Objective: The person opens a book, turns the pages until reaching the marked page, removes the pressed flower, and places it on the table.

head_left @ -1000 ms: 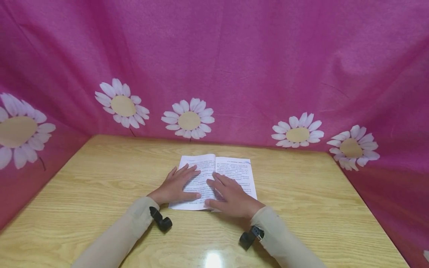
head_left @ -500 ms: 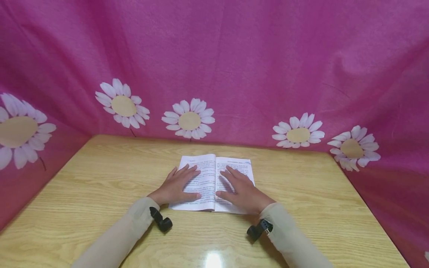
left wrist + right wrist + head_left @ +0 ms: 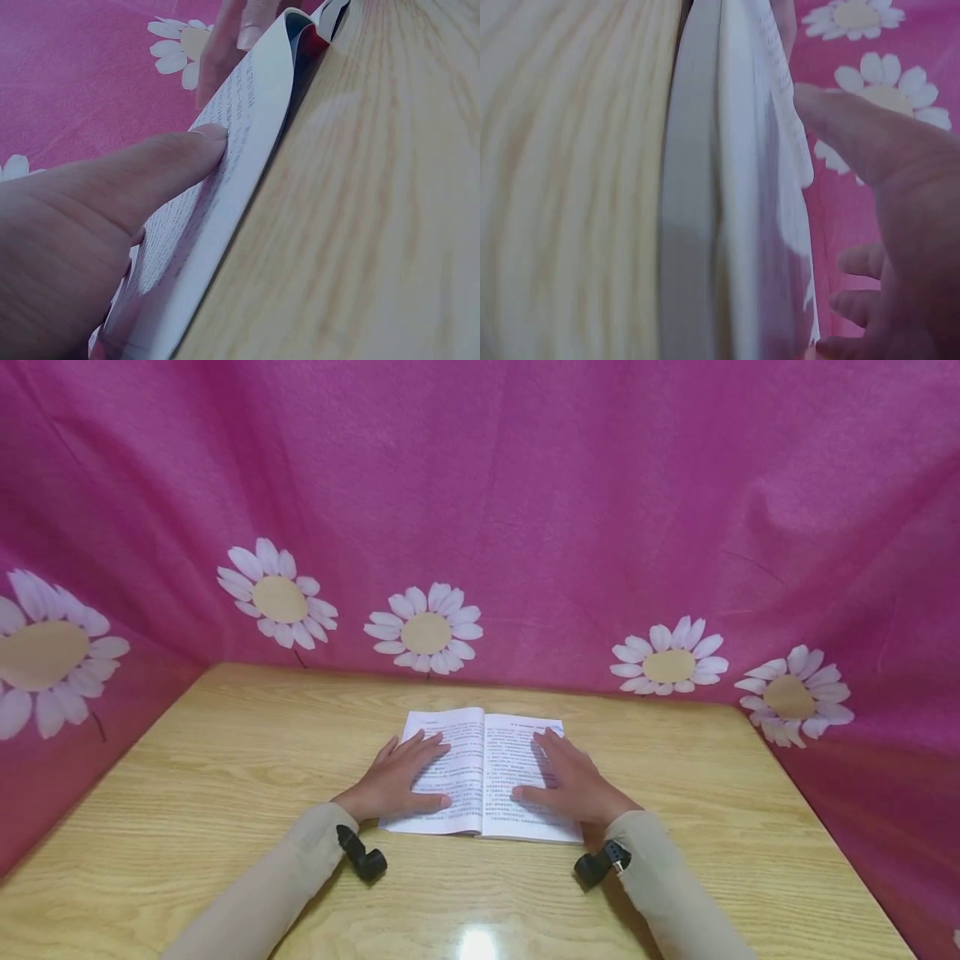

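An open book (image 3: pixel 498 810) with printed text lies on the table, its spine running away from me. My left hand (image 3: pixel 401 777) rests on the left page with fingers spread. In the left wrist view its thumb (image 3: pixel 184 161) presses flat on the paper near the bottom edge. Over the right page is my right hand (image 3: pixel 576 781), fingers extended toward the far right corner. The right wrist view shows this hand (image 3: pixel 907 195) with straight thumb and loosely bent fingers close over the pages (image 3: pixel 769 217). Neither hand grips anything.
A light wooden table (image 3: pixel 225 760) carries the book. Behind and at both sides hangs a pink cloth (image 3: pixel 525 510) printed with white daisies. Black wrist cameras (image 3: pixel 367 862) sit on both beige sleeves (image 3: pixel 667 877).
My right hand has slid rightward from the middle of the book across the right page, uncovering the spine and more text. The left hand stays in place on the left page.
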Motion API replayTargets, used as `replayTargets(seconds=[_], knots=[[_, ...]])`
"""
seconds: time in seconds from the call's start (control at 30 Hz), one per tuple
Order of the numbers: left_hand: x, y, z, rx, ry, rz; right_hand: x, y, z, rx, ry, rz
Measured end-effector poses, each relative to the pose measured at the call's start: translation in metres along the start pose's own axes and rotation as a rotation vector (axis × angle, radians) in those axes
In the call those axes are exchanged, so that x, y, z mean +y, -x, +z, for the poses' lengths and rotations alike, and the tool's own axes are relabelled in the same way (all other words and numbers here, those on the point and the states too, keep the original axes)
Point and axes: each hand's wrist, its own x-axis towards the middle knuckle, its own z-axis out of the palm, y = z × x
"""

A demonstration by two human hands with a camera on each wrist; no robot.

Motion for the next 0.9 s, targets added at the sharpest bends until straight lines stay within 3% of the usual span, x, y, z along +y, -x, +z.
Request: replayTargets(seconds=[0.3,0.9], knots=[[0.001,-0.001,0.0,0.004,-0.013,0.006,0.016,0.002,-0.005,0.001,0.019,0.051],[-0.003,-0.001,0.003,-0.005,-0.015,-0.007,0.022,-0.002,0.0,0.013,0.077,0.057]])
